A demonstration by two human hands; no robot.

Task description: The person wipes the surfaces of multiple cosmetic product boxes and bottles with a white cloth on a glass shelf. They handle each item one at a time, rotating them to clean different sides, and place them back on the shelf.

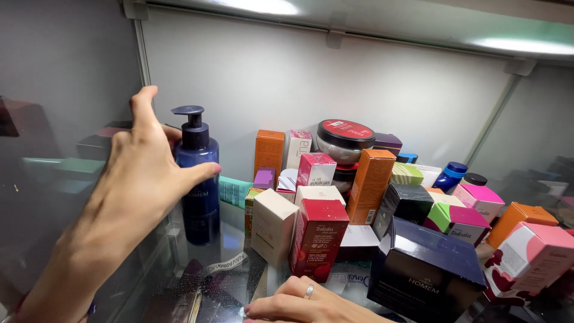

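Left hand (140, 173): raised at the shelf's left edge, grip spread, thumb laid against the pump bottle.
Pump bottle (199, 179): dark blue, upright on the glass shelf (233, 281) near its back left corner.
Right hand (305, 305): laid flat at the front edge, fingers loosely together, nothing pinched.
Red box (317, 239): stood just behind the right hand.
Black box (424, 269): set toward the front right.

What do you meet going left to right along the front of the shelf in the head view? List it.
Left hand → dark blue pump bottle → cream box → red box → large black box → pink and white box. The right hand rests lower, below the red box.
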